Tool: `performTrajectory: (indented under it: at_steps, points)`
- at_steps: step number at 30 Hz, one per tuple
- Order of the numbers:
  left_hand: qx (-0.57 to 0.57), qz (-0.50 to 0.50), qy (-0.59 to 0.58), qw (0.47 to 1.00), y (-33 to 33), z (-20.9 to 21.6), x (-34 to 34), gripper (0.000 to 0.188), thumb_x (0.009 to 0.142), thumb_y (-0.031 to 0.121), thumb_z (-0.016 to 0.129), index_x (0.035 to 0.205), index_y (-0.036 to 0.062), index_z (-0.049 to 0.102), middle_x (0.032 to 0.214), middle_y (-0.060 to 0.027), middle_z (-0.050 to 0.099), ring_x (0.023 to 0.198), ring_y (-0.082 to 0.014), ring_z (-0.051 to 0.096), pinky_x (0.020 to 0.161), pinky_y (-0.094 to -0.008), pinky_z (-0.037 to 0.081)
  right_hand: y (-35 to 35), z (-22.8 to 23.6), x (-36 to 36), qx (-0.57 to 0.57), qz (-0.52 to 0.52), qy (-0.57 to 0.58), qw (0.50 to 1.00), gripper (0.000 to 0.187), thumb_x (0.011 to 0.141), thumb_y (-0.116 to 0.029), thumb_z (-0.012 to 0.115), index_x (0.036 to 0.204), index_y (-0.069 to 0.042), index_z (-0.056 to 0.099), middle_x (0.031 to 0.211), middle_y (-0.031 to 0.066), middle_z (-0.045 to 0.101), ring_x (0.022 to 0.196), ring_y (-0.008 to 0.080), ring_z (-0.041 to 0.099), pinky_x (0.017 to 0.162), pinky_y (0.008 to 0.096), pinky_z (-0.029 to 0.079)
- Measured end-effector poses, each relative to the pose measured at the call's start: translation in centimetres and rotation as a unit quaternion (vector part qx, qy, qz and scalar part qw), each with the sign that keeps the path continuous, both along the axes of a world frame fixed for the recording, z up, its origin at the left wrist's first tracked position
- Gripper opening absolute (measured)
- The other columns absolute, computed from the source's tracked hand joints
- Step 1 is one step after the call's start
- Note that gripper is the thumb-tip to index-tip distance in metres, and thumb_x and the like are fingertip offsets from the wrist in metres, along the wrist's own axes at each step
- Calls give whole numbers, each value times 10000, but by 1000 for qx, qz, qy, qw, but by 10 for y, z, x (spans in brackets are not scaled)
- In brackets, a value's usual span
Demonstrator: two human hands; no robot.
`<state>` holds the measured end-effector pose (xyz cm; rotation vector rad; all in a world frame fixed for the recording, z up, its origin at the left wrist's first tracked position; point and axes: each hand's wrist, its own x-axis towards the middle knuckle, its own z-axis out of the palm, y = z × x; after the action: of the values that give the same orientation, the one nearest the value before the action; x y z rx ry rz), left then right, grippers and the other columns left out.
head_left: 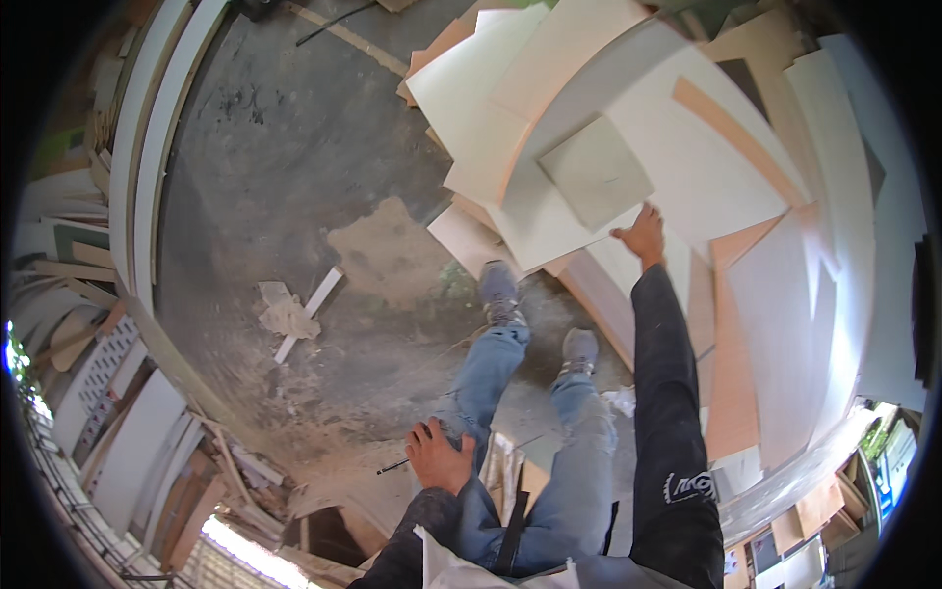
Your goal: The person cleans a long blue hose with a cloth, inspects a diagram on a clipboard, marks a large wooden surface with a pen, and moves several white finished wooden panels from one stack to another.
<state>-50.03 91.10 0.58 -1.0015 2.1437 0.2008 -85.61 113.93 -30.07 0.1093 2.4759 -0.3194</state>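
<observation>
My left hand (440, 456) rests on my left thigh near the knee, its fingers curled. A thin dark pen or pencil (392, 467) sticks out from beneath it on the left. My right arm reaches forward over a pile of flat boards. At the lower corner of a pale square panel (597, 172), my right hand (643, 238) touches the edge of the boards with thumb and fingers spread apart. Beneath that panel lies a large white sheet (535, 221). A narrow orange-brown strip (736, 137) lies on the white boards farther right.
More boards lean at the right, one orange-brown (736, 363). On the grey floor (285, 177) lie a white strip (322, 293) and a crumpled pale scrap (289, 316). Long white panels (147, 157) stand at the left, beside stacked offcuts (137, 432). My shoes (498, 285) stand by the pile.
</observation>
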Motion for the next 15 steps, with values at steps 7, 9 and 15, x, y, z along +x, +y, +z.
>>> performTrajectory:
  at_steps: [7,9,15]
  points:
    - [7,-35,-69,997,-42,-23,-28,611,710,392,621,1148,-5,469,1107,-219,469,1055,-385,412,894,-477,336,-44,-33,-44,89,-18,81,993,1352,405,-395,896,1439,-87,81,1438,226,172,1339,393,170,976,599,303]
    - [10,-44,-70,997,-45,-22,-31,616,710,395,623,1149,-8,467,1104,-220,468,1052,-384,413,888,-478,338,-48,-36,-49,102,-10,84,991,1342,390,-400,898,1434,-94,113,1389,212,253,1299,384,233,947,572,310]
    - [16,-85,-42,995,-39,-20,-43,549,707,351,632,1087,-18,489,1037,-212,472,998,-394,431,862,-496,350,-23,-25,-50,85,-16,123,989,925,457,-370,865,1239,-75,469,1138,117,503,1076,299,447,839,429,330]
